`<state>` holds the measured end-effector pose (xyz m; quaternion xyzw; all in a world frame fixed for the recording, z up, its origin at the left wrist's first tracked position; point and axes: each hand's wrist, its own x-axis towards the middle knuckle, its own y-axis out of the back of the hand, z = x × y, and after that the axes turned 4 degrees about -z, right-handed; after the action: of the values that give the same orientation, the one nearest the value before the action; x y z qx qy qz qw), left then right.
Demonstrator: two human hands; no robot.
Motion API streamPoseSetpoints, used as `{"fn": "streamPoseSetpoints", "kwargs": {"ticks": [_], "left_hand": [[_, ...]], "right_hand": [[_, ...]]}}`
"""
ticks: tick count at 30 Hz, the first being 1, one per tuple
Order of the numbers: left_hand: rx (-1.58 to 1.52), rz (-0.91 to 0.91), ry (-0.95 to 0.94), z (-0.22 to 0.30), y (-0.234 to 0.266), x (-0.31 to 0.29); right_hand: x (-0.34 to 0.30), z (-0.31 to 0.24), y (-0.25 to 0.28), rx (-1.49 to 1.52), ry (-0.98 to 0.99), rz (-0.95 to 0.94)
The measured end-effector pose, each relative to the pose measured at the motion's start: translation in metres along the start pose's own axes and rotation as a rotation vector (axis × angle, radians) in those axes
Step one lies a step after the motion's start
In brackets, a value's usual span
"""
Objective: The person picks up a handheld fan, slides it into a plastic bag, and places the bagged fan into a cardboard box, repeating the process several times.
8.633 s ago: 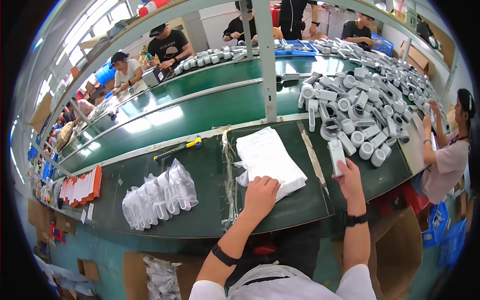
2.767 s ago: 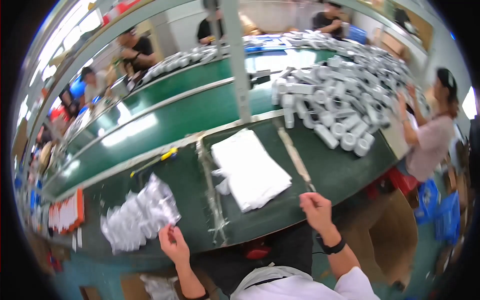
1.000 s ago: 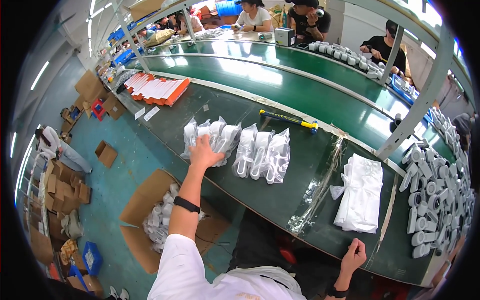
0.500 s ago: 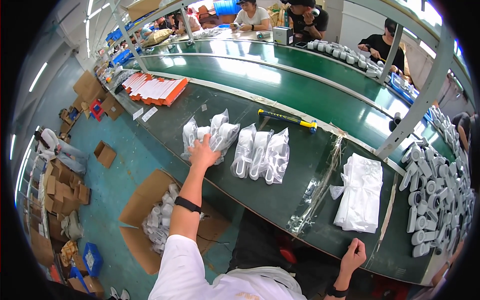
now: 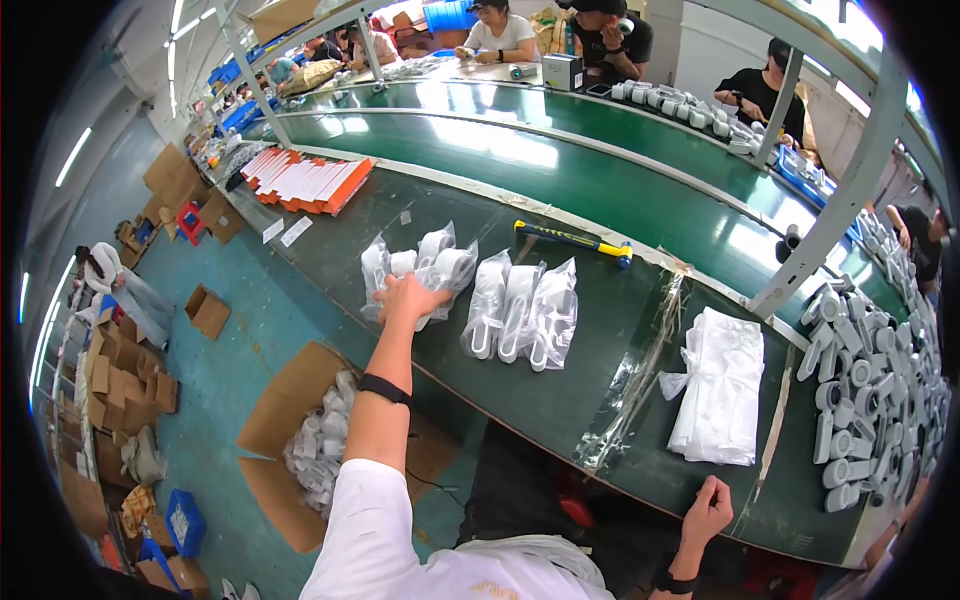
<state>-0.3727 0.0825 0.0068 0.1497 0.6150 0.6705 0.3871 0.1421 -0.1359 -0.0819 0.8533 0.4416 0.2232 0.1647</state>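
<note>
My left hand point(image 5: 406, 298) rests with spread fingers on a group of white handheld devices in clear plastic bags point(image 5: 437, 258). Its thumb stretches out to the right over the bags, and the palm hides part of them. Right beside this group, three more bagged devices point(image 5: 519, 312) lie side by side, their looped ends toward me. My right hand point(image 5: 708, 512) is curled closed at the bench's front edge, with nothing visible in it. Just beyond that hand is a stack of white plastic bags point(image 5: 718, 388).
A yellow-and-blue hammer point(image 5: 573, 241) lies near the conveyor point(image 5: 480, 140). Orange-and-white flat boxes point(image 5: 308, 180) sit far left. Loose grey-white devices point(image 5: 862, 385) are heaped at right. An open carton point(image 5: 275, 415) holding bagged pieces stands below the bench. A metal post point(image 5: 835, 215) rises at right.
My left thumb has swung out to the right, and the hand has shifted slightly over the bags. My right hand stays put. At far left, a person has straightened up.
</note>
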Motion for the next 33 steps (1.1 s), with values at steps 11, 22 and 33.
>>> {"fn": "streamPoseSetpoints", "kwargs": {"ticks": [11, 22, 33], "left_hand": [[-0.024, 0.03, 0.096, 0.018, 0.0, 0.004], [-0.056, 0.119, 0.029, 0.016, -0.005, 0.006], [-0.052, 0.173, -0.044, 0.004, 0.0, 0.001]], "right_hand": [[-0.001, 0.008, -0.002, -0.049, -0.023, 0.017], [0.001, 0.01, -0.002, -0.094, -0.017, 0.014], [0.003, 0.015, -0.004, -0.108, -0.008, 0.04]]}}
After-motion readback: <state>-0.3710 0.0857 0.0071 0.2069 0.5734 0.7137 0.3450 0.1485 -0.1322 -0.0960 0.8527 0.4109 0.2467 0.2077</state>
